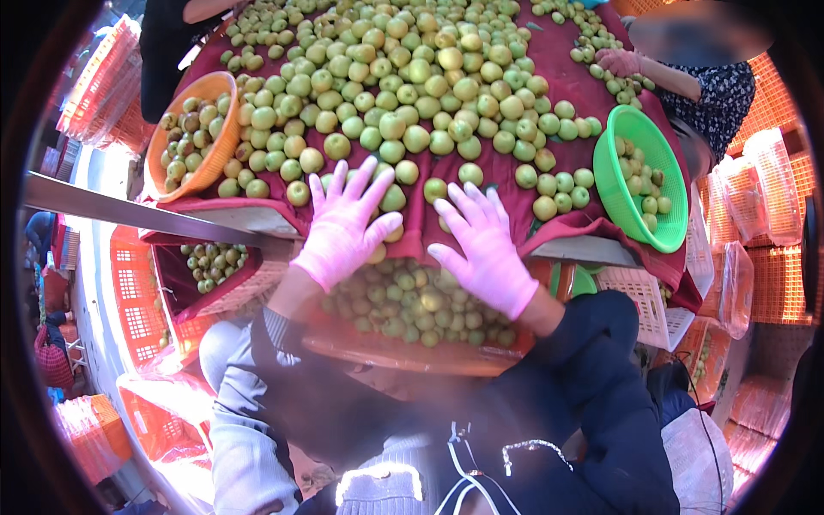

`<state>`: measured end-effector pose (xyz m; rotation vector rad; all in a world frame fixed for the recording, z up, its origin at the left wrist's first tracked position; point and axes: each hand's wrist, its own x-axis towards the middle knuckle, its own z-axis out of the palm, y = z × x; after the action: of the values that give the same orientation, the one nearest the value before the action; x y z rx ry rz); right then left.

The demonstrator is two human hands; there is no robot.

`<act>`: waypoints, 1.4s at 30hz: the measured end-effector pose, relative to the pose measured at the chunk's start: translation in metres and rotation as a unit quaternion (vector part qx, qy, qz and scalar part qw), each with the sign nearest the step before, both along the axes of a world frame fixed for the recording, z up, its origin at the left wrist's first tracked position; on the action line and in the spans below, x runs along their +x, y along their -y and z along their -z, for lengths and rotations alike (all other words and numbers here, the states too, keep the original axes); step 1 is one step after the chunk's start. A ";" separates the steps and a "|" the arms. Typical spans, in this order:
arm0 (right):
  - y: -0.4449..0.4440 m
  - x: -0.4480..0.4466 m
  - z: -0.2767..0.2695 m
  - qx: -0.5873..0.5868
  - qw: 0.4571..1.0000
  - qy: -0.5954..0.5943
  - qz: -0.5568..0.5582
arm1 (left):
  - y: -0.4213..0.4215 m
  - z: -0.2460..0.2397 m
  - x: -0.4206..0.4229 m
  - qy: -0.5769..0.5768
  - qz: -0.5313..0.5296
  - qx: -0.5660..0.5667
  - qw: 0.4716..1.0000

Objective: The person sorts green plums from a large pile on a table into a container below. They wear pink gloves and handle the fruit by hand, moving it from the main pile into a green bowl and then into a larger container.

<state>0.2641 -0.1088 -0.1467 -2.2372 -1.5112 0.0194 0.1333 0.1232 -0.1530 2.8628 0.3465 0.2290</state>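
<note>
Small round green fruits [393, 125], some with brown blemishes, lie heaped on a table under a dark red cloth [412, 193]. Both my hands wear pink gloves with pale fingertips. My left hand [347, 225] is spread palm down at the table's near edge, over several fruits, its fingers apart. To its right, my right hand [484, 248] is also spread, beside a couple of fruits, gripping nothing. Below the hands, between my knees, an orange container [412, 360] holds many more fruits, partly hidden by my hands.
An orange basket [222, 158] of browner fruits tilts at the table's left, and a green basket [673, 222] with fruits at its right. A metal bar [141, 215] crosses at left. Another person's gloved hand [619, 63] touches fruits at far right. Orange crates [776, 283] are stacked around.
</note>
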 end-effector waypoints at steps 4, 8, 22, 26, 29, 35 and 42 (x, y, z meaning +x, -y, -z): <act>-0.004 -0.057 -0.013 0.072 0.994 0.007 -0.086 | -0.007 -0.012 -0.003 0.066 -0.019 -0.087 0.994; -0.013 -0.117 0.056 0.029 0.955 -0.116 -0.271 | -0.011 -0.036 -0.008 0.159 -0.034 -0.135 0.977; 0.005 -0.065 0.172 -0.180 0.964 -0.055 -0.187 | -0.021 -0.044 -0.021 0.092 -0.050 -0.132 0.986; 0.017 -0.018 0.153 -0.248 0.938 -0.243 0.024 | -0.024 -0.044 -0.020 0.079 -0.053 -0.107 0.990; 0.044 0.005 0.159 -0.277 0.958 -0.061 0.053 | -0.018 -0.052 -0.015 0.081 -0.030 -0.096 0.992; -0.027 -0.106 0.138 -0.142 0.985 -0.031 -0.090 | -0.029 -0.040 -0.003 0.090 -0.057 -0.062 0.992; -0.061 -0.079 0.197 -0.141 0.957 -0.236 -0.093 | -0.048 -0.016 0.011 0.067 -0.075 -0.036 0.994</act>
<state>0.1855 -0.0477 -0.3438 -2.0759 -1.5048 0.8125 0.1447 0.1713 -0.1374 2.7353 0.5330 0.4248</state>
